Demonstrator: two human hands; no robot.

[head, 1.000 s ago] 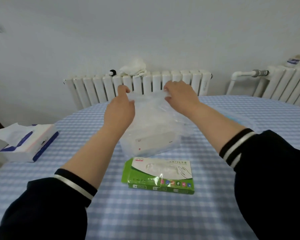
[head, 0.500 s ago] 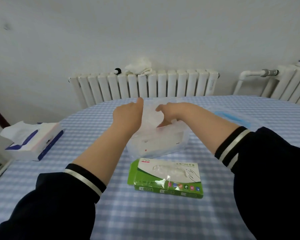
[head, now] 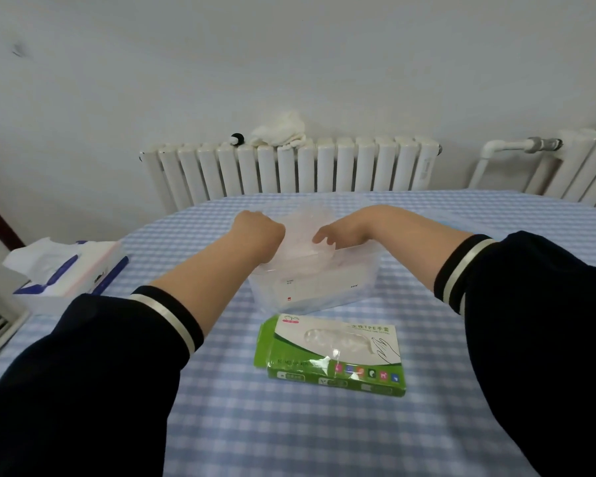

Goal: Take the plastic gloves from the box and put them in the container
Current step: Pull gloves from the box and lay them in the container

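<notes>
A clear plastic container point(head: 327, 287) stands on the checked table, just beyond the green and white glove box point(head: 331, 352), which lies flat with a bit of plastic poking from its slot. Thin see-through plastic gloves point(head: 303, 235) bunch up inside the container's open top. My left hand point(head: 258, 235) is over the container's left rim, fingers curled down into the gloves. My right hand point(head: 344, 232) reaches in from the right, fingers bent against the same plastic. Whether either hand pinches the gloves is hidden by the bunched film.
A tissue box point(head: 66, 270) sits at the table's left edge. A blue-lidded thing point(head: 441, 222) shows behind my right forearm. White radiators point(head: 289, 170) line the wall past the table's far edge, with a white cloth point(head: 279, 129) on top.
Both hands came down from holding the gloves spread in the air and now push them into the container. The view shifted slightly left.
</notes>
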